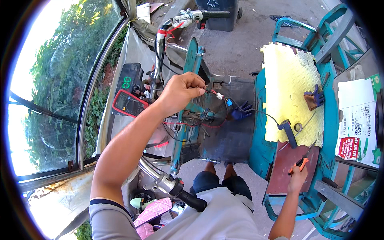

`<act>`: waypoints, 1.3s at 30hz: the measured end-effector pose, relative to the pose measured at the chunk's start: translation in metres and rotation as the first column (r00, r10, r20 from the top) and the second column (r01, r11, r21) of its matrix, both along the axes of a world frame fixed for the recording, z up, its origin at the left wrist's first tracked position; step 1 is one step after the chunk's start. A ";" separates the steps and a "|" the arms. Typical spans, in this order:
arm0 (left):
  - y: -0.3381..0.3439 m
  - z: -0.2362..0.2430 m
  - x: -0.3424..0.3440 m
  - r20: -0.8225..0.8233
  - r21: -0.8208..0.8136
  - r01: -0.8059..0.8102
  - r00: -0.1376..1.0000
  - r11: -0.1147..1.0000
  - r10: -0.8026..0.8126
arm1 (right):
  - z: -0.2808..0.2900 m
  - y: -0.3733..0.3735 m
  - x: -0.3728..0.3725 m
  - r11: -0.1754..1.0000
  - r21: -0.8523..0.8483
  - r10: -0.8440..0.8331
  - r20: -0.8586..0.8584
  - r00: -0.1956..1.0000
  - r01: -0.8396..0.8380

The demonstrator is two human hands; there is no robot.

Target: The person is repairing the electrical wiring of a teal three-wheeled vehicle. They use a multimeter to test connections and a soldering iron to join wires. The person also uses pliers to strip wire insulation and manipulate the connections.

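Observation:
My left hand (182, 91) is raised over the cart's frame, thumb and fingers pinched on the end of a thin wire. From there the wires run to a white connector (219, 95) and a blue connector (229, 103). At the lower right, my right hand (297, 180) is closed around orange-and-black handled pliers (298, 166), just over a reddish-brown board (286, 172). Loose red and black wires (196, 124) hang below my left hand. Beside my left forearm lies a red multimeter (129, 104), near a dashboard display (130, 80) with lit green digits.
A yellow foam mat (286, 76) on the teal seat bears a work glove (314, 99), a tape roll (298, 127) and a black corded handheld part (288, 134). Another glove (241, 112) lies on the dark floor. Handlebar grips (192, 200) and a teal upright (186, 80) stand around my left arm.

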State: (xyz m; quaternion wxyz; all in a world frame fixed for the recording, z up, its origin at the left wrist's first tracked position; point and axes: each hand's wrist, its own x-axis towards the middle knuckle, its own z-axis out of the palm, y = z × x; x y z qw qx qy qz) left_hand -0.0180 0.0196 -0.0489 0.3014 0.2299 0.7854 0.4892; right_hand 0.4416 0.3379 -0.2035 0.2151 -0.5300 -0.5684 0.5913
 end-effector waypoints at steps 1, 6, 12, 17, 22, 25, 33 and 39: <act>0.000 0.002 0.001 0.011 -0.001 0.002 1.000 1.000 -0.002 | 0.014 -0.010 -0.017 0.997 -0.032 0.062 -0.051 0.997 -0.063; 0.003 0.008 0.004 0.087 -0.099 0.023 0.996 0.995 -0.014 | 0.078 -0.073 -0.128 0.923 -0.245 0.170 -0.429 0.887 -0.296; 0.002 0.008 0.006 0.122 -0.121 0.008 0.992 0.993 0.007 | 0.101 -0.119 -0.227 0.675 -0.146 0.550 -0.553 0.626 -0.723; 0.005 0.014 0.007 0.104 -0.121 -0.019 0.994 0.992 0.032 | 0.119 -0.138 -0.254 0.548 -0.258 0.623 -0.510 0.594 -0.796; 0.004 0.011 0.005 0.108 -0.083 -0.050 0.992 0.995 0.059 | 0.110 -0.167 -0.259 0.500 -0.398 0.444 -0.645 0.622 -0.769; 0.005 0.011 0.006 0.116 -0.067 -0.065 0.991 0.996 0.072 | 0.102 -0.179 -0.266 0.478 -0.439 0.391 -0.669 0.632 -0.760; 0.003 0.008 0.007 0.156 -0.018 -0.060 0.986 0.998 0.063 | 0.108 -0.188 -0.278 0.443 -0.459 0.352 -0.700 0.621 -0.770; 0.005 0.004 0.008 0.156 -0.018 -0.037 0.987 0.999 0.039 | 0.105 -0.188 -0.280 0.450 -0.452 0.348 -0.705 0.617 -0.770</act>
